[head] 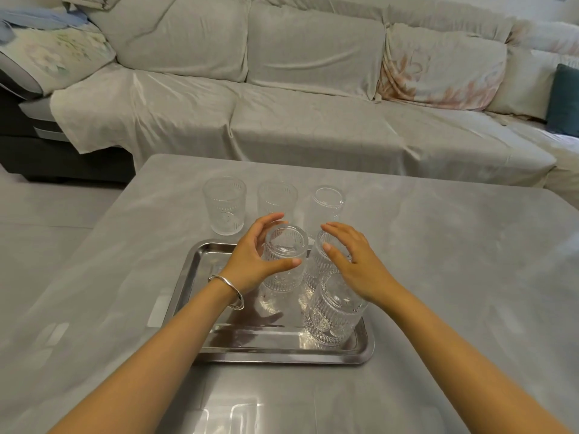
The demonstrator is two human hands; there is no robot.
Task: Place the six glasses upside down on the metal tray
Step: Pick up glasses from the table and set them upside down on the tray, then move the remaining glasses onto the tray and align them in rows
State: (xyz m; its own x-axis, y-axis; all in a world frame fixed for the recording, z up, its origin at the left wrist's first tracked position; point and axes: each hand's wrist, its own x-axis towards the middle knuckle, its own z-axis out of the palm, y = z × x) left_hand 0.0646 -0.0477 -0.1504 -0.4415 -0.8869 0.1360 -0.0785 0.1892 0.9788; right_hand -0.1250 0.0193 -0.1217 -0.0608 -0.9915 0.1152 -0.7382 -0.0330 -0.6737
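Glasses of clear ribbed glass: three stand upside down on the metal tray point(200, 270) at the centre, three behind it on the counter point(438, 245). Left hand point(250, 261) fingers wrap one tray glass point(283, 261); right hand point(357, 261) fingers are spread apart.

Metal tray point(200, 261) on grey desk point(438, 245). Three ribbed glasses inverted on it: middle one point(283, 261), far right one point(322, 261), near right one point(333, 311). My left hand point(253, 261) curls loosely around the middle one, thumb in front. My right hand point(354, 261) hovers spread over the right pair. Three glasses point(224, 209) stand upright beyond the tray. Bangle point(230, 291) on left wrist.
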